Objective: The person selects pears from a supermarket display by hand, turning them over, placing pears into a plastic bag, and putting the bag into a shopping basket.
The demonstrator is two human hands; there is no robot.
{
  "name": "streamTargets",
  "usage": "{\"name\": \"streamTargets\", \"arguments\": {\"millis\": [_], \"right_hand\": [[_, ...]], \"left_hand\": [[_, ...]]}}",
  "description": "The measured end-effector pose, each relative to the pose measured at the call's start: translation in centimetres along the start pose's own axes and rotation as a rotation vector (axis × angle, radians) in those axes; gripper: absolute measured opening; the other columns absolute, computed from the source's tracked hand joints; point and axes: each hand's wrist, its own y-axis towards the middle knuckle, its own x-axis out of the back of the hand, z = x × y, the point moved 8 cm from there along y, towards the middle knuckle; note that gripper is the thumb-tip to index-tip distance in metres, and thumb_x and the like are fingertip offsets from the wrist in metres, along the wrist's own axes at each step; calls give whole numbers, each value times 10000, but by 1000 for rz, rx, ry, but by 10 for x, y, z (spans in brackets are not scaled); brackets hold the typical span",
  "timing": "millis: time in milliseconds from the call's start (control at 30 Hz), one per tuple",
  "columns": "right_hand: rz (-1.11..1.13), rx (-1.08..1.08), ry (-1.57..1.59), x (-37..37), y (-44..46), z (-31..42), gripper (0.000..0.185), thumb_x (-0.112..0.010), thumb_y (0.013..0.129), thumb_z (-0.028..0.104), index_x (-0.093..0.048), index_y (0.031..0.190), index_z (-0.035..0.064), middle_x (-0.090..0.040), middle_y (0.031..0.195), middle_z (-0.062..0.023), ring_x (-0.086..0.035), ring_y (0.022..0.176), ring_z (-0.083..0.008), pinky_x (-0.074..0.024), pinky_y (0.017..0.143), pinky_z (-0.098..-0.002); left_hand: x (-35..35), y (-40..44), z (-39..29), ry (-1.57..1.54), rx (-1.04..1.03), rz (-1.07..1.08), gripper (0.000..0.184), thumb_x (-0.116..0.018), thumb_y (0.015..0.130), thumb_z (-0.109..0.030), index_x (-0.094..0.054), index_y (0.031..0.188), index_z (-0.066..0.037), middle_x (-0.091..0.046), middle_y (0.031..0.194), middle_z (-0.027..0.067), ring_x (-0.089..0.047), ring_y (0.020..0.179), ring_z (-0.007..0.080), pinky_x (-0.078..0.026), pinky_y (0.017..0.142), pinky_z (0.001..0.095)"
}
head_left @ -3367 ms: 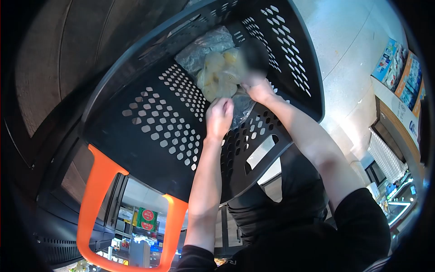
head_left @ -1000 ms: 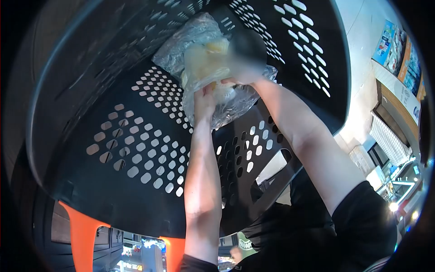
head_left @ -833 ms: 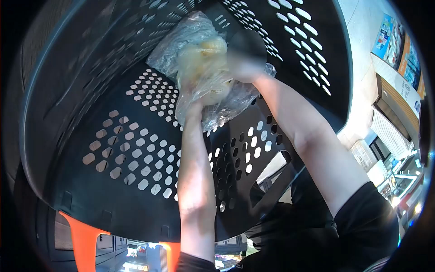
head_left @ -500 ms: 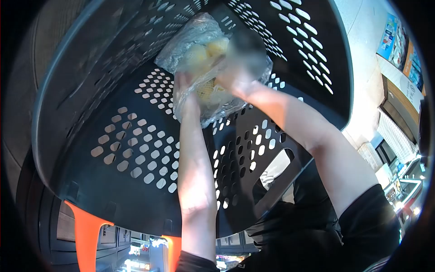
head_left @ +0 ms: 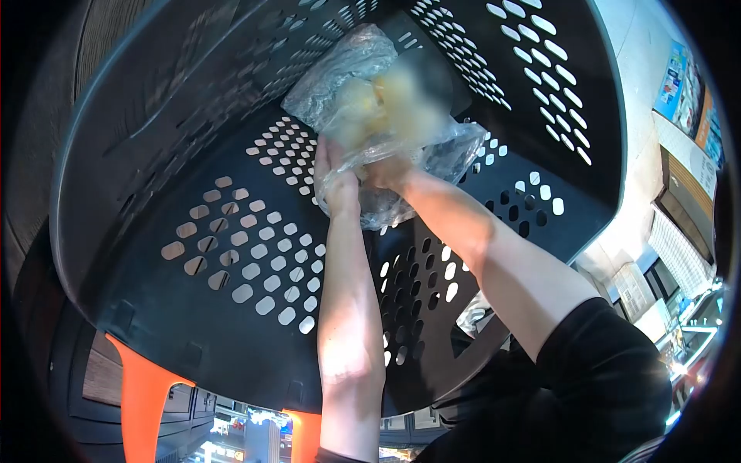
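Note:
A crumpled clear plastic bag (head_left: 340, 73) lies deep inside a black perforated shopping basket (head_left: 154, 278). Pale yellow pieces (head_left: 359, 104) show through the plastic; blur hides what kind they are. My left hand (head_left: 338, 174) grips the near left side of the bag, its fingers along the plastic and its thumb on the inner side. Close beside it, my right hand (head_left: 386, 171) reaches into the bag's near part. Plastic film covers its fingers, so their hold is hidden.
Orange handle parts (head_left: 147, 393) extend from the basket's near rim. High perforated walls surround both forearms. To the right, a printed poster (head_left: 683, 96) hangs on a pale wall, with bright lights lower down. Dark cabinet panels stand at the lower left.
My right hand has drawn down and left, away from the yellow pieces and closer to my left hand. The bag and basket sit slightly further right in view.

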Motion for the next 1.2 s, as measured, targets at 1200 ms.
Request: {"name": "streamTargets", "arguments": {"millis": [1200], "right_hand": [[-126, -407, 244, 41, -26, -112, 451, -537, 920, 327, -556, 1318, 115, -571, 1318, -133, -523, 1248, -195, -387, 1044, -328]], "left_hand": [[-16, -9, 11, 106, -206, 107, 490, -419, 871, 80, -464, 1359, 87, -551, 1343, 197, -528, 1248, 260, -375, 1075, 318]]}}
